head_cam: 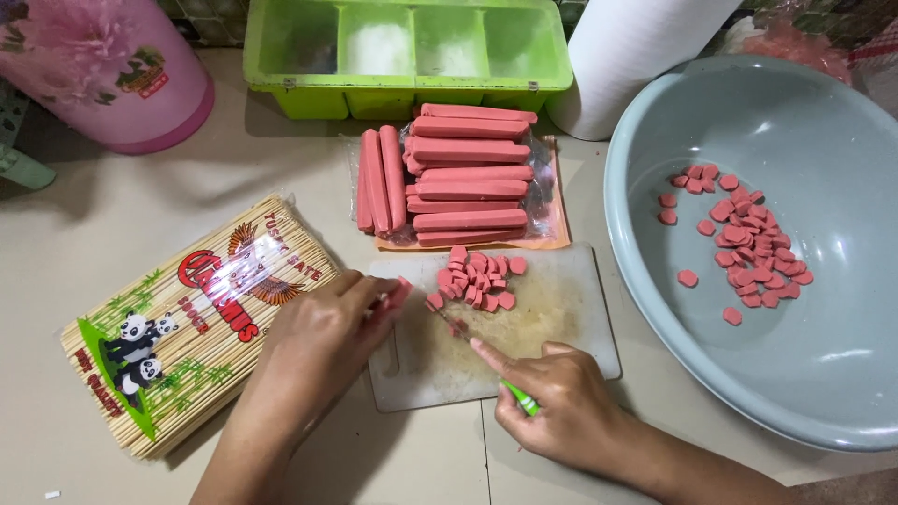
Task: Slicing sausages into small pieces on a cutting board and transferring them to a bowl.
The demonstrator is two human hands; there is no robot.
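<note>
My left hand (323,341) grips the short end of a pink sausage (400,292) against the left side of a pale cutting board (561,327). My right hand (557,402) holds a small knife with a green handle (520,397), index finger stretched along the blade toward the sausage end. A heap of cut sausage slices (477,279) lies at the board's far edge. Just beyond the board, whole pink sausages (463,178) are stacked on an opened plastic wrapper.
A big grey-blue basin (842,374) at the right holds several sausage slices (748,243). A packet of bamboo skewers (192,323) lies at the left. Behind stand a green compartment box (407,51), a white paper roll (636,56) and a pink container (112,70).
</note>
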